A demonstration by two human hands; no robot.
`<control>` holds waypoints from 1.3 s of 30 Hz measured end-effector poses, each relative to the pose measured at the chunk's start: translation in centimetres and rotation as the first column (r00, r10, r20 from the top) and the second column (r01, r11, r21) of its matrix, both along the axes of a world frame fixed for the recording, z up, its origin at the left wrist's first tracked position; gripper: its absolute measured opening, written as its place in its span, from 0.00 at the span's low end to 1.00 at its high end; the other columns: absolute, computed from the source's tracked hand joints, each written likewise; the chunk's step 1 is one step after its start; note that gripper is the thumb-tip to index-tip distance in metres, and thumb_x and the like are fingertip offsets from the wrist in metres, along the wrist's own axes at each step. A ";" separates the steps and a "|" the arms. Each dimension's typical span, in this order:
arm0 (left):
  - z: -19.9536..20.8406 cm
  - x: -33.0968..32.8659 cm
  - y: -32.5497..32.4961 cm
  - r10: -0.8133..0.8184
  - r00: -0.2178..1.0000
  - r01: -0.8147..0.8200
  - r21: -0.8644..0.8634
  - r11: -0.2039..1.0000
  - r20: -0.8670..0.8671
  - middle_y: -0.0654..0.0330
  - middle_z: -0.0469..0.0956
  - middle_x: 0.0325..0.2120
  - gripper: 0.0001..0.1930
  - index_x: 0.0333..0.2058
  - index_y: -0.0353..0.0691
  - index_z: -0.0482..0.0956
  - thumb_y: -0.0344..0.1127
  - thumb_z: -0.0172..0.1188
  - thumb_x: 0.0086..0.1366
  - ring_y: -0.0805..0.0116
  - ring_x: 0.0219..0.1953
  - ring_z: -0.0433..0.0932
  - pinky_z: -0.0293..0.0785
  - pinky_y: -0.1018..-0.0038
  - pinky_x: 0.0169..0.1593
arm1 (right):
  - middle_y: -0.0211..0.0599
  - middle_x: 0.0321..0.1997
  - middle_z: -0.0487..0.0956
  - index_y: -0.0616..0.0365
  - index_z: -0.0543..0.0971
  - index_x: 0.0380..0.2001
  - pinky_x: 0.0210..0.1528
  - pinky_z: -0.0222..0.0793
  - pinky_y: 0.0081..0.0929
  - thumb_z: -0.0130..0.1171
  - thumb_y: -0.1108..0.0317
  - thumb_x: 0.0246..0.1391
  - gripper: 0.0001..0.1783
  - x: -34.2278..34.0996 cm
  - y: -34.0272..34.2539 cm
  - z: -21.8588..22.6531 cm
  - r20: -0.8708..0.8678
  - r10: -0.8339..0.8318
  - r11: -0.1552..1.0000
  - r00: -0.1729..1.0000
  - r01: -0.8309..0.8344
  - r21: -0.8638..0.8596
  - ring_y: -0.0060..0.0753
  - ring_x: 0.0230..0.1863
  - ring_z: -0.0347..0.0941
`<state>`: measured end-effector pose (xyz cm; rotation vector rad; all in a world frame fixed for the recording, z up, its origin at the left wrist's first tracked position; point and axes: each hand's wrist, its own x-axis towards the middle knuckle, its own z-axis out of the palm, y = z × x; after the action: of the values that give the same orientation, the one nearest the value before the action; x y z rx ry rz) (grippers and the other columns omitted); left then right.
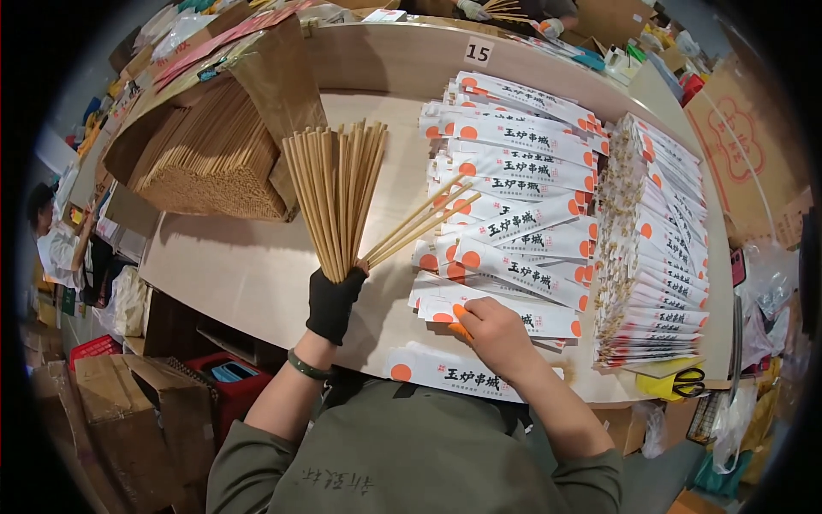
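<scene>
My left hand (334, 304), in a black fingerless glove, is closed around a fanned bundle of wooden chopsticks (342, 197). A few chopsticks (419, 224) splay out from it to the right, over the paper sleeves. My right hand (495, 336) wears orange finger covers and is curled at the near edge of the spread white paper chopstick sleeves (514, 227). Its fingertips pinch at one sleeve (437, 310), though the grip is partly hidden. Closer to my body lies another stack of sleeves (424, 370), marked with an orange dot.
An open cardboard box (291, 86) full of chopsticks (214, 163) lies at the left of the table (223, 265). Filled sleeves (659, 248) are piled along the right side. Black-handled scissors (687, 383) rest at the near right corner. Beyond the partition, another person's gloved hands (473, 8) hold sticks.
</scene>
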<state>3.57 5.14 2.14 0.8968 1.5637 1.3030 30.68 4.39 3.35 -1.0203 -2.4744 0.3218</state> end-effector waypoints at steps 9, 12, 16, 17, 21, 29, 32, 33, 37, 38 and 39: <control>-0.3 -3.2 -1.5 -0.036 0.998 0.034 -0.042 0.999 -0.048 0.68 0.74 0.22 0.04 0.30 0.36 0.76 0.29 0.57 0.56 0.84 0.20 0.64 0.59 0.85 0.23 | 0.37 0.30 0.76 0.59 0.78 0.30 0.36 0.72 0.32 0.67 0.69 0.42 0.11 -0.2 -0.1 0.0 -0.043 -0.039 0.996 0.998 0.035 -0.078 0.39 0.36 0.73; -0.1 -3.6 -1.9 -0.064 0.996 0.062 -0.035 0.997 -0.056 0.68 0.73 0.21 0.03 0.29 0.37 0.76 0.30 0.58 0.56 0.83 0.19 0.64 0.59 0.85 0.23 | 0.39 0.28 0.75 0.60 0.77 0.28 0.35 0.69 0.35 0.66 0.68 0.43 0.10 0.2 0.4 0.1 -0.108 -0.113 0.989 0.988 0.101 -0.108 0.41 0.34 0.73; 0.3 -4.2 -2.1 -0.136 0.982 0.132 -0.042 0.990 -0.131 0.69 0.72 0.19 0.04 0.27 0.38 0.75 0.31 0.59 0.55 0.83 0.19 0.65 0.60 0.84 0.24 | 0.35 0.23 0.71 0.63 0.75 0.25 0.31 0.64 0.28 0.64 0.71 0.47 0.08 0.5 1.3 2.5 -0.381 -0.432 0.861 0.817 0.249 -0.443 0.30 0.27 0.68; 0.3 -4.5 -2.3 -0.138 0.982 0.133 -0.044 0.990 -0.132 0.69 0.72 0.19 0.04 0.27 0.38 0.75 0.31 0.59 0.55 0.83 0.19 0.65 0.60 0.84 0.24 | 0.30 0.23 0.69 0.63 0.74 0.23 0.31 0.62 0.23 0.65 0.72 0.47 0.09 0.6 1.6 4.0 -0.390 -0.488 0.816 0.781 0.249 -0.523 0.24 0.26 0.64; 0.6 -5.2 -2.4 -0.204 0.943 0.217 0.023 0.976 -0.262 0.70 0.71 0.18 0.03 0.25 0.39 0.75 0.31 0.59 0.54 0.83 0.20 0.65 0.60 0.84 0.24 | 0.32 0.25 0.67 0.65 0.72 0.24 0.34 0.61 0.24 0.64 0.73 0.46 0.10 1.0 2.1 5.1 -0.432 -0.481 0.811 0.763 0.199 -0.550 0.27 0.28 0.62; 1.7 -7.1 -1.7 -0.198 0.889 0.232 0.032 0.972 -0.413 0.64 0.76 0.21 0.05 0.27 0.35 0.77 0.29 0.64 0.53 0.77 0.26 0.73 0.71 0.76 0.33 | 0.27 0.23 0.69 0.64 0.76 0.22 0.29 0.61 0.18 0.70 0.72 0.42 0.11 1.9 1.9 4.7 -0.444 -0.442 0.801 0.779 0.121 -0.586 0.18 0.25 0.63; 2.2 -7.2 -1.5 -0.201 0.894 0.232 0.030 0.972 -0.400 0.64 0.76 0.21 0.06 0.27 0.35 0.77 0.30 0.64 0.54 0.77 0.26 0.73 0.71 0.76 0.33 | 0.27 0.22 0.69 0.63 0.78 0.23 0.29 0.61 0.18 0.70 0.72 0.42 0.10 1.9 1.9 4.8 -0.416 -0.471 0.767 0.778 0.128 -0.628 0.18 0.25 0.64; 2.2 -7.4 -1.4 -0.202 0.894 0.233 0.030 0.972 -0.401 0.64 0.76 0.21 0.06 0.27 0.35 0.77 0.30 0.64 0.54 0.77 0.26 0.73 0.71 0.76 0.33 | 0.27 0.23 0.70 0.63 0.79 0.24 0.29 0.61 0.18 0.70 0.72 0.42 0.09 1.8 1.9 4.8 -0.406 -0.482 0.749 0.776 0.125 -0.651 0.18 0.25 0.64; 2.0 -7.7 -1.1 -0.341 0.842 0.371 -0.009 0.928 -0.419 0.62 0.78 0.22 0.06 0.28 0.35 0.78 0.31 0.65 0.53 0.76 0.27 0.75 0.72 0.76 0.34 | 0.31 0.24 0.72 0.62 0.80 0.25 0.29 0.64 0.22 0.70 0.72 0.41 0.09 1.7 2.0 4.6 -0.369 -0.400 0.822 0.839 0.149 -0.550 0.24 0.26 0.68; 2.1 -7.6 -1.0 -0.365 0.835 0.391 -0.022 0.920 -0.412 0.62 0.79 0.23 0.06 0.28 0.35 0.79 0.31 0.65 0.53 0.75 0.28 0.76 0.73 0.76 0.35 | 0.34 0.25 0.74 0.62 0.81 0.26 0.30 0.66 0.25 0.68 0.71 0.41 0.08 1.5 2.0 4.4 -0.349 -0.286 0.928 0.892 0.167 -0.334 0.29 0.27 0.70; 2.1 -7.1 -0.7 -0.358 0.827 0.396 -0.003 0.918 -0.433 0.61 0.80 0.24 0.06 0.28 0.36 0.79 0.31 0.65 0.54 0.74 0.29 0.77 0.74 0.75 0.36 | 0.37 0.27 0.76 0.61 0.81 0.26 0.31 0.67 0.27 0.67 0.70 0.42 0.08 1.3 2.0 4.3 -0.299 -0.179 0.983 0.937 0.156 -0.100 0.33 0.28 0.72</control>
<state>-3.55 4.40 4.27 1.5454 1.5476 0.9298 31.97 6.42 7.62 -1.1109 -2.0963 0.4820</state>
